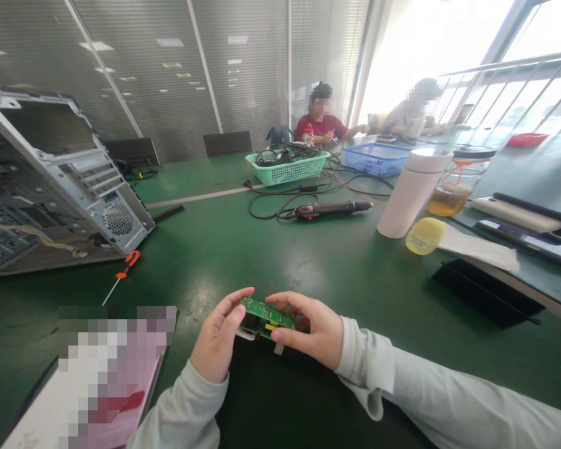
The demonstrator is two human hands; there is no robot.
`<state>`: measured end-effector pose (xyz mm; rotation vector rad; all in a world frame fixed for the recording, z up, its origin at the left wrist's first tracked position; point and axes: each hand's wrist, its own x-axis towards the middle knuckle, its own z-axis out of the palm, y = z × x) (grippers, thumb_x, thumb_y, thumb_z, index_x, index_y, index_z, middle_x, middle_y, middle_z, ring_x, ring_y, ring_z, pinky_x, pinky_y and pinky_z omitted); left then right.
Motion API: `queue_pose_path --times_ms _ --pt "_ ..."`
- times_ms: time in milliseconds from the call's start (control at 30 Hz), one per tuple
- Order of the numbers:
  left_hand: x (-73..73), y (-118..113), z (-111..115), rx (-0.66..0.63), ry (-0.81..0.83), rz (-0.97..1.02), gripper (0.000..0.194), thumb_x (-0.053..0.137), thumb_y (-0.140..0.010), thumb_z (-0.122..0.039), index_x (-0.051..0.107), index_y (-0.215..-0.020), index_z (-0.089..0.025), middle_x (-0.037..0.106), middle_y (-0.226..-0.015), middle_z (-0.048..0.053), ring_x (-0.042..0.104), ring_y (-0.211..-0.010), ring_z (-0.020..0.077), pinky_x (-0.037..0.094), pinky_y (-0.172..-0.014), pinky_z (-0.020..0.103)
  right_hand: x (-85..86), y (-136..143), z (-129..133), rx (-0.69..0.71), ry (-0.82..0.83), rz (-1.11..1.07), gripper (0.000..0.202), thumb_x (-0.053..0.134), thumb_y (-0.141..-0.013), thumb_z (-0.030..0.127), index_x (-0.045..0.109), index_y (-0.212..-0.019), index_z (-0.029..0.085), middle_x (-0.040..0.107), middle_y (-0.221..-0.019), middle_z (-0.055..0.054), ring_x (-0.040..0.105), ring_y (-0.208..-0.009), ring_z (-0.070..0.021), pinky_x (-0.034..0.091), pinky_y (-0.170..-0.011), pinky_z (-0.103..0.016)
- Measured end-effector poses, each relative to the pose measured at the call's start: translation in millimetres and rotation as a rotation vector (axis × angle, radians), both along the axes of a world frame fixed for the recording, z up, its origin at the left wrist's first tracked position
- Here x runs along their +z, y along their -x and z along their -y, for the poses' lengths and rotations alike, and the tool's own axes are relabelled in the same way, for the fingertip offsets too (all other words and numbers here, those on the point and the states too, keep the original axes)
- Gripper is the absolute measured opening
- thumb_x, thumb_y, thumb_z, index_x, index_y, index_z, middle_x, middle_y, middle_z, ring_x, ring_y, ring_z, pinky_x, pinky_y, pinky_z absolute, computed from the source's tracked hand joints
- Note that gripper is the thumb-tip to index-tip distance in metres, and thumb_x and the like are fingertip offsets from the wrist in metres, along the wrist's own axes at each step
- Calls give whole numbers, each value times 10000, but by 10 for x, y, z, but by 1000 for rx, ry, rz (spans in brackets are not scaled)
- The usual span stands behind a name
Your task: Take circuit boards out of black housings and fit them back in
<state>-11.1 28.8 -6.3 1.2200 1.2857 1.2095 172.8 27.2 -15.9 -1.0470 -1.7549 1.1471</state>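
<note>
Head view, rectangular green circuit board [267, 312], left grip [219, 340] and right grip [316, 325] pinching its opposite ends, smooth green bench [224, 243] beneath

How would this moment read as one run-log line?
Left hand grip: circuit board | Right hand grip: same circuit board | Left side: computer case, orange-handled screwdriver | Beyond: black corded tool
</note>
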Motion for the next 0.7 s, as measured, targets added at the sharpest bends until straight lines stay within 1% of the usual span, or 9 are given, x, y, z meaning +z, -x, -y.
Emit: queue_pose_path --times_ms 133,200,267,333,400,467,567,667,700 --pt "40 -41 46 -41 -28 75 355 594 -778 -370 673 -1063 -173 726 -1009 57 648 -958 247 471 -848 328 53 -21 -23 -14 -13 8 435 696 -745 431 624 -1085 170 657 -950 -55 595 -797 -166 457 -614 -253" --pt "36 -46 59 -61 -46 102 353 598 -779 -345 664 -1082 -175 719 -1028 62 644 -979 251 472 -862 337 87 -32 -31 -41 -3 43 397 696 -742 416 630 -1049 172 664 -927 -45 602 -775 -162 455 -599 -250" --pt "10 -30 56 -102 -73 107 362 598 -782 -319 657 -1110 -179 716 -1028 66 643 -974 251 473 -870 347 119 -39 -30 -70 -22 91 360 706 -727 381 626 -1011 174 665 -918 -35 608 -787 -165 466 -628 -259" --pt "-27 1 37 -172 -80 117 391 601 -782 -302 644 -1154 -189 712 -1065 73 627 -1022 261 456 -913 364 144 -51 -15 -95 -84 158 332 715 -707 337 611 -979 178 663 -900 -23 612 -792 -167 479 -681 -280" --pt "-60 37 11 -234 -66 139 441 613 -770 -298 622 -1202 -204 693 -1147 81 579 -1125 281 415 -978 390 163 -90 11 -140 -188 261 325 707 -699 296 593 -983 189 660 -899 -16 619 -795 -172 487 -718 -297" --pt "-77 66 -14 -251 -45 142 485 625 -749 -296 607 -1227 -213 661 -1228 87 513 -1218 293 367 -1028 413 185 -184 43 -212 -318 378 325 671 -721 284 580 -1022 204 662 -933 -21 631 -832 -183 495 -749 -307" --pt "-76 89 -34 -252 -18 103 491 627 -734 -278 611 -1220 -216 630 -1286 91 473 -1262 295 340 -1050 431 253 -484 99 -381 -458 518 320 595 -794 367 570 -1075 215 666 -974 -43 649 -859 -201 507 -767 -322" --pt "-51 81 -36 -236 -10 76 445 617 -736 -268 641 -1176 -203 658 -1244 98 511 -1224 290 366 -1026 423 358 -994 187 -626 -430 645 392 568 -805 502 572 -1075 218 673 -972 -57 660 -820 -225 520 -712 -336" --pt "-39 72 -35 -230 -3 66 426 616 -734 -268 654 -1153 -198 672 -1220 98 527 -1205 289 379 -1013 417 384 -1207 226 -740 -410 690 416 564 -795 535 573 -1067 222 673 -977 -59 657 -817 -235 519 -701 -344"
